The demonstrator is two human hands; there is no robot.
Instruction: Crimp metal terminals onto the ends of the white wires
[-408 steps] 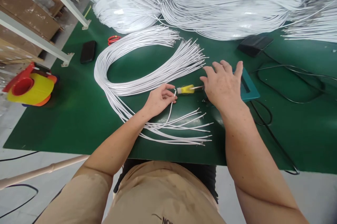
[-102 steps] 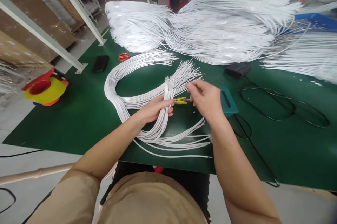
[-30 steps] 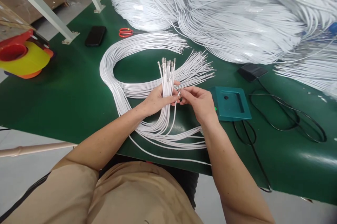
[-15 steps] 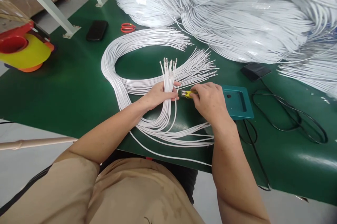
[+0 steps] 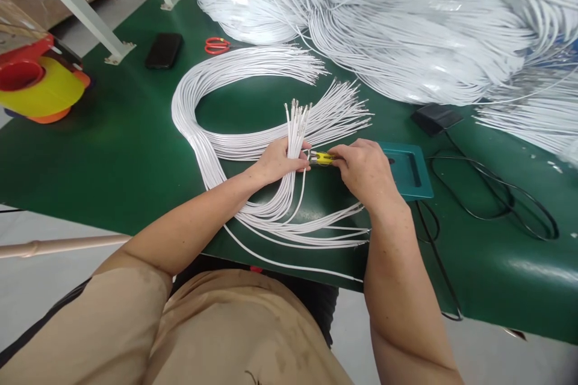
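My left hand (image 5: 277, 162) is closed around a bundle of white wires (image 5: 295, 132), their metal-tipped ends standing up above the fingers. One wire bends away from the bundle at the fingertips. Between thumb and fingers, my right hand (image 5: 368, 168) grips a small yellow tool with a silver metal tip (image 5: 323, 158); its exact kind is unclear. That tip is right at the left fingertips and the bent wire, though whether they touch I cannot tell. Below my hands, more white wires (image 5: 311, 237) sweep toward my right forearm.
A curved bundle of white wires (image 5: 185, 102) lies behind my hands, with large wire heaps (image 5: 406, 29) beyond. Red-handled scissors (image 5: 217, 46), a black wallet-like object (image 5: 164, 50) and a yellow-and-red tape dispenser (image 5: 49, 87) are leftward. A teal tray (image 5: 422, 174) and black cable (image 5: 492, 171) lie right.
The yellow tool's tip has come left against or close to the left fingertips, closing the small gap. The bundle's upper ends have shifted slightly right.
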